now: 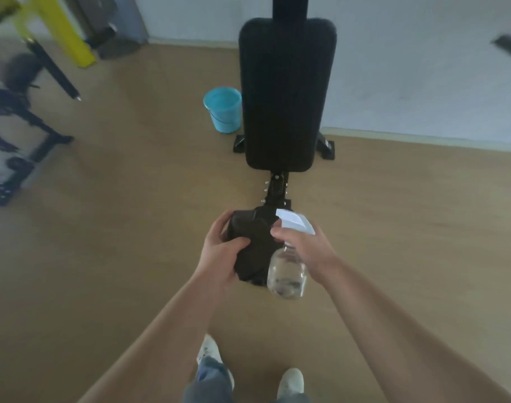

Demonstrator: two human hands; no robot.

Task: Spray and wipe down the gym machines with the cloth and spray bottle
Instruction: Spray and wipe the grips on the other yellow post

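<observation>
Left hand clenched round the dark cloth, bunched ready for wiping. Right hand grips the spray bottle at its neck, nozzle toward the cloth, probably to wet it. Bench pad ahead; blue bucket beside it.

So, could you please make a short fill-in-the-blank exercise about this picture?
1. The left hand holds a dark ____.
2. The right hand holds a clear spray ____.
3. The bucket beside the bench is ____ in colour.
4. The bucket stands on the ____.

Missing words: cloth; bottle; blue; floor
</observation>
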